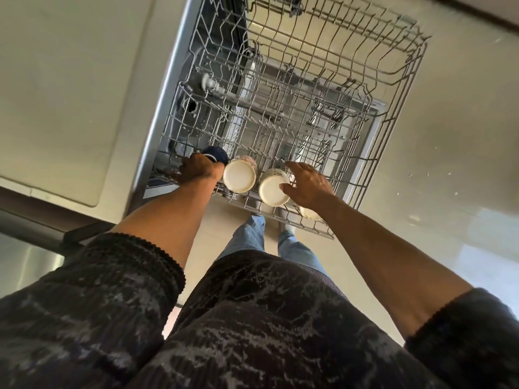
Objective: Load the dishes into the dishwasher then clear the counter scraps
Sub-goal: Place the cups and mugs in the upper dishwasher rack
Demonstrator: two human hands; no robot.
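The grey wire upper rack (398, 88) of the dishwasher is pulled out below me. Along its near edge stand upturned cups: a dark blue cup (217, 154), a white patterned cup (240, 175) and a white dotted cup (273, 189). Another white cup (310, 213) is partly hidden under my right wrist. My left hand (198, 171) is closed around the dark blue cup at the rack's near left corner. My right hand (307, 185) rests with spread fingers on the dotted cup's base and side.
The lower rack with its cutlery basket (325, 113) shows through the wires, resting over the open door. A beige cabinet front (70, 94) is on the left, the pale floor (449, 164) on the right. My legs stand just before the rack.
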